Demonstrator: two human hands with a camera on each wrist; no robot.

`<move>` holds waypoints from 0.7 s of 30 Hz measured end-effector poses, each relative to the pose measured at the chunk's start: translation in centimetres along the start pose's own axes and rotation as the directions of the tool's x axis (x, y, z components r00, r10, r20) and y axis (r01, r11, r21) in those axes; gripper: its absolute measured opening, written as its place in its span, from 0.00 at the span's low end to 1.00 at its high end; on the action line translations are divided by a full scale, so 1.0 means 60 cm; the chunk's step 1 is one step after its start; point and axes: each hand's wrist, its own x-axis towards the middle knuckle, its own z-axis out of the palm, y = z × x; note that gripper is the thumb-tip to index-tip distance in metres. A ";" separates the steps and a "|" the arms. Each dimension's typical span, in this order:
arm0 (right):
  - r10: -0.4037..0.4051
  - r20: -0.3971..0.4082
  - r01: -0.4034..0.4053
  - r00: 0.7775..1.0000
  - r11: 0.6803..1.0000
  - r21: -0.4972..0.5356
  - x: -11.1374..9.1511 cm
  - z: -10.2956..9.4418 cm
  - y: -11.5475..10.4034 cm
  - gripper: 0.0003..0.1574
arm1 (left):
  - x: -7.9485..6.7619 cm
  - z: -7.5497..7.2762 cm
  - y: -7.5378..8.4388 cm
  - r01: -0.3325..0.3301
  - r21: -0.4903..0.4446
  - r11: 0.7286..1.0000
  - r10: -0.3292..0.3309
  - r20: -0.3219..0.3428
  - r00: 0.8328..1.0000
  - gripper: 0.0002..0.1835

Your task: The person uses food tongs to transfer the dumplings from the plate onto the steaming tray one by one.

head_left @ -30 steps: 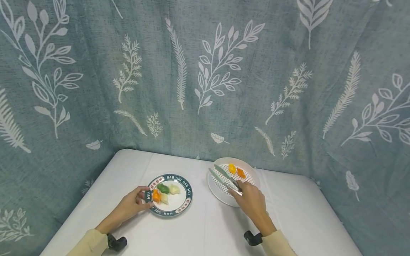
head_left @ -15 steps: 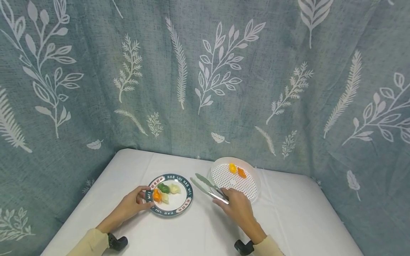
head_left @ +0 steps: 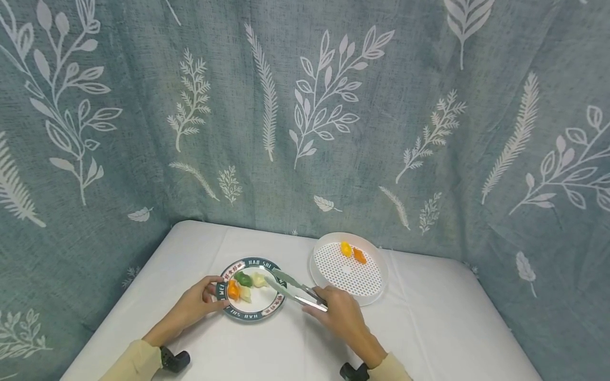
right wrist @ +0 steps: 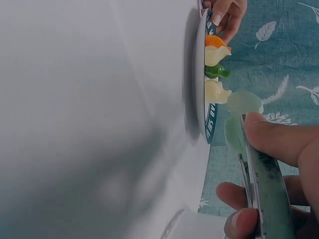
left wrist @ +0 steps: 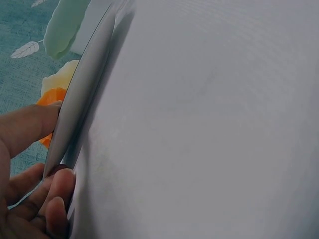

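My left hand (head_left: pixel 197 301) pinches the left rim of a white plate (head_left: pixel 249 317) with a dark green lettered border. In the left wrist view, the thumb lies over the rim and the fingers curl beneath it. Dumplings sit on the plate: one orange (head_left: pixel 233 290), one green (head_left: pixel 245 280) and two cream ones, the right cream dumpling (head_left: pixel 259 280) nearest the tongs. My right hand (head_left: pixel 340 317) grips metal tongs (head_left: pixel 310 303) with pale green tips. Those tips, spread apart with nothing between them, hang over the plate's right side, close to that cream dumpling.
Behind my right hand stands a round white steamer tray (head_left: pixel 333 270) with a perforated base. A yellow dumpling (head_left: pixel 346 249) and an orange dumpling lie toward its back. A white cloth (head_left: pixel 443 317) covers the table, and a patterned blue-green curtain (head_left: pixel 267 106) hangs behind it.
My right hand has moved left with the tongs, from over the steamer tray to the plate's right side. The left hand has stayed at the plate's rim.
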 end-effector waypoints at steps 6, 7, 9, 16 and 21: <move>-0.047 0.005 0.047 0.999 0.999 0.002 -0.002 0.008 -0.006 0.27 | 0.000 -0.001 -0.001 0.010 0.016 1.000 -0.010 0.001 1.000 0.41; -0.051 0.007 0.051 0.999 0.999 0.006 -0.002 0.010 -0.007 0.27 | 0.000 -0.002 0.000 0.008 0.016 1.000 -0.008 0.001 1.000 0.41; -0.055 0.017 0.055 0.998 0.998 0.014 -0.001 0.013 -0.007 0.26 | -0.001 -0.002 0.002 0.011 0.017 1.000 -0.012 0.001 1.000 0.41; -0.030 0.051 0.029 0.998 0.999 0.018 0.006 0.021 -0.010 0.28 | -0.002 -0.003 0.003 -0.004 0.008 1.000 0.004 0.003 1.000 0.40; -0.016 0.080 0.016 0.997 1.000 0.004 0.015 0.027 -0.015 0.25 | -0.001 -0.002 0.002 -0.007 0.007 1.000 0.007 -0.001 1.000 0.40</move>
